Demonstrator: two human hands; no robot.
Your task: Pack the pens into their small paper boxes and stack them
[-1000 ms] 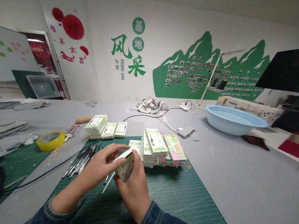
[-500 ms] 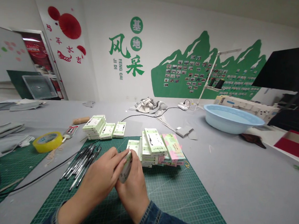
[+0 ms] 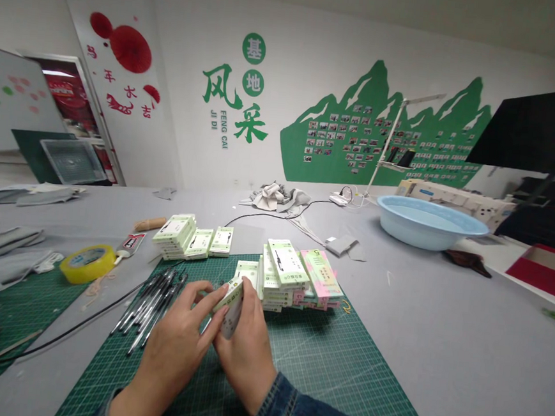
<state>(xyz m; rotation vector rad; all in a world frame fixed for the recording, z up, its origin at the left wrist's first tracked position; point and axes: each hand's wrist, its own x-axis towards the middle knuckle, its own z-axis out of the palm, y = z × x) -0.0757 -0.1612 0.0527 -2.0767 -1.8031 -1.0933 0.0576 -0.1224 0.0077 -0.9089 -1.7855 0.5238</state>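
A small pale green and white printed box [image 3: 232, 316] is tilted up on edge between my hands, above the green cutting mat. My left hand [image 3: 175, 338] pinches its left side with thumb and fingertips. From the right, my right hand [image 3: 246, 343] wraps round it, fingers at its top edge. Part of the box is hidden by my fingers. Just beyond, similar green boxes [image 3: 286, 263] are piled beside pink and green boxes [image 3: 321, 274]. Left of my left hand lies a bundle of black and clear pens [image 3: 149, 307] on the cutting mat [image 3: 332, 372].
More green boxes [image 3: 174, 235] are stacked behind the pens. At the left lie yellow tape [image 3: 88, 263], a glue tube [image 3: 130, 244] and a black cable [image 3: 81, 317]. A blue basin [image 3: 427, 226] stands at the right, near a sewing machine [image 3: 470, 201]. Cloth scraps [image 3: 278, 197] lie at the back.
The box has turned in my hands, so more of its printed green side shows. My left hand has shifted slightly left and its fingers have spread along the box.
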